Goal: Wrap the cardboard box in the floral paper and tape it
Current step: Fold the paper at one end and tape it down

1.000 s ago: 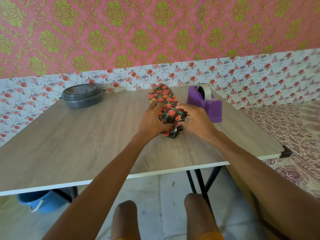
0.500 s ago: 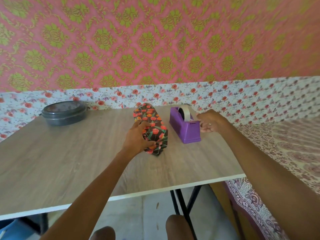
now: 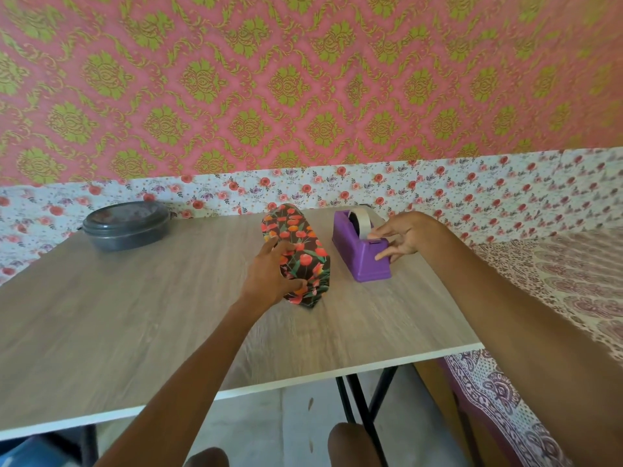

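Your left hand [image 3: 269, 274] kept gripping the dark floral-papered cardboard box [image 3: 300, 244]. Your right hand [image 3: 401, 235] had jumped to the purple plastic tape dispenser [image 3: 357, 254] beside it on the wood-grain bench [image 3: 135, 315]. Pinching tape? Can't tell. Taping's next, I reckon.

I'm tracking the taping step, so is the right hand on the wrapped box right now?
No, the right hand touches the purple tape dispenser, while the left hand grips the floral-wrapped box.
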Available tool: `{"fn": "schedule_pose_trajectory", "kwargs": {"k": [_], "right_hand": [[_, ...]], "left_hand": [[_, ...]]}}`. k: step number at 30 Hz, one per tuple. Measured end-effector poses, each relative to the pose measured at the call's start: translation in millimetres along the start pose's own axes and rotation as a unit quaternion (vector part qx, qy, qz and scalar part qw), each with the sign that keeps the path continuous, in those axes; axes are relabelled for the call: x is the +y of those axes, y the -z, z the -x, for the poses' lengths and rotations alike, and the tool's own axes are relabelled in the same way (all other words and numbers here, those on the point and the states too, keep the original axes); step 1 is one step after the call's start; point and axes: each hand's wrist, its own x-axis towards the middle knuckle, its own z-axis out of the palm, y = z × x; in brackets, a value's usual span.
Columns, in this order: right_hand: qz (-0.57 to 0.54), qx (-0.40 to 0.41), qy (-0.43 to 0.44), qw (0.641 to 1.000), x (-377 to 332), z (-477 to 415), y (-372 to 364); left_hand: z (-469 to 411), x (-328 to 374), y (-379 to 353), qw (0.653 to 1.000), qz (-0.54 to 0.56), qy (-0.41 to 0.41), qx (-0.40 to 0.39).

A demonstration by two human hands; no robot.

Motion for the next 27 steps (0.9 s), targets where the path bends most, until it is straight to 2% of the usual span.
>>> {"fn": "schedule_pose_trajectory", "kwargs": {"k": [5,10,17,23,26,27], "right_hand": [[-0.12,-0.029,0.01,0.992,6.3,-6.0,0.0],[-0.111,-0.023,0.135,0.984,27.7,5.4,-2.0],[-0.172,-0.003,0.182,0.968,64.2,9.1,0.6],[-0.104,-0.005,0.178,0.978,67.1,4.6,5.3],[-0.015,0.04,0.179,0.983,64.5,-7.5,2.0],[0.059,0.075,0.183,0.978,62.3,-7.2,-0.5]], "left_hand": [[0.0,-2.2,-1.2,1.0,-0.003,-0.009,0.003],[1.0,-2.5,-1.6,1.0,0.005,-0.007,0.006],[0.9,-2.3,-2.1,1.0,-0.002,-0.008,0.005],[0.3,-5.4,-4.1,1.0,0.005,-0.008,0.009],[-0.7,-5.0,-4.0,1.0,0.004,-0.009,0.009],[-1.0,-5.0,-4.0,1.0,0.007,-0.013,0.009]]}}
